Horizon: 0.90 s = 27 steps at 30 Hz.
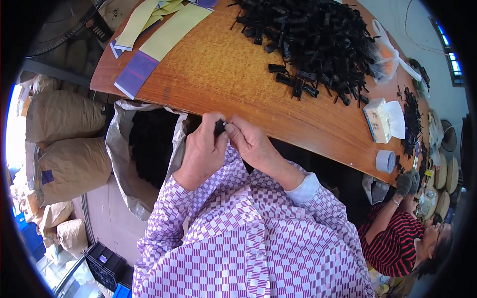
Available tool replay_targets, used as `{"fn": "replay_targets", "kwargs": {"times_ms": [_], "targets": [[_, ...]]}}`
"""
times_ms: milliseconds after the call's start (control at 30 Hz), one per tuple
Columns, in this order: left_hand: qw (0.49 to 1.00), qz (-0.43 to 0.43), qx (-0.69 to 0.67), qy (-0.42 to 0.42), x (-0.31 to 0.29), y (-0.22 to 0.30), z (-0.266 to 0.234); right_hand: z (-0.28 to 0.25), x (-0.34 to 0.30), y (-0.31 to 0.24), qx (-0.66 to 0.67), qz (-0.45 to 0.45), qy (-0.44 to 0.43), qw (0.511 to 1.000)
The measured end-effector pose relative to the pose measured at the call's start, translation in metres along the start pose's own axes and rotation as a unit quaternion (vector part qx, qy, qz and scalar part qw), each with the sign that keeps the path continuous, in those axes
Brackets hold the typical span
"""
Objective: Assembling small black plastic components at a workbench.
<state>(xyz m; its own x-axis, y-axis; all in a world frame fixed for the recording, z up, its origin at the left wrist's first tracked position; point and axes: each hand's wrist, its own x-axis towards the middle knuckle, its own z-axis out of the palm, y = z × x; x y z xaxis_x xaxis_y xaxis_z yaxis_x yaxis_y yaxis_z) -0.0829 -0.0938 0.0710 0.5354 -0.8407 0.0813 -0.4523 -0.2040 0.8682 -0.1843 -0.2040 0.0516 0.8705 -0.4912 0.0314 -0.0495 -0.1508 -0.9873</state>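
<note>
A small black plastic part (219,127) is pinched between my two hands, just off the near edge of the wooden table (198,64). My left hand (202,149) closes round it from the left. From the right, the thumb and fingers of my right hand (253,147) press against its end, where a tiny pale spot shows. Most of the part is hidden by my fingers. Farther back on the table lies a large heap of similar black plastic parts (318,44), with several loose ones along its near side.
An open sack (125,174) of black pieces stands left of my lap. Yellow and purple strips (136,74) lie at the table's far left. A tissue box (378,121), a tape roll (385,161) and a plastic bag (387,59) are at right, near a co-worker in a striped shirt (390,243).
</note>
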Motion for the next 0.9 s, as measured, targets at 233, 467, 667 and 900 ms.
{"fn": "replay_targets", "kwargs": {"times_ms": [233,467,667,900], "targets": [[0.965,-0.124,0.230,0.036,-0.015,-0.025,-0.066,-0.076,0.056,-0.039,-0.478,-0.115,0.007,0.871],[0.947,-0.017,0.314,0.063,0.006,-0.027,-0.057,-0.128,0.108,-0.019,-0.665,-0.047,-0.106,0.738],[0.993,-0.006,0.111,0.032,0.075,0.014,-0.017,-0.145,0.126,-0.013,-0.492,-0.091,-0.004,0.866],[0.995,0.079,-0.001,-0.054,0.150,0.037,0.046,-0.152,0.122,-0.033,0.006,0.172,0.002,0.985]]}}
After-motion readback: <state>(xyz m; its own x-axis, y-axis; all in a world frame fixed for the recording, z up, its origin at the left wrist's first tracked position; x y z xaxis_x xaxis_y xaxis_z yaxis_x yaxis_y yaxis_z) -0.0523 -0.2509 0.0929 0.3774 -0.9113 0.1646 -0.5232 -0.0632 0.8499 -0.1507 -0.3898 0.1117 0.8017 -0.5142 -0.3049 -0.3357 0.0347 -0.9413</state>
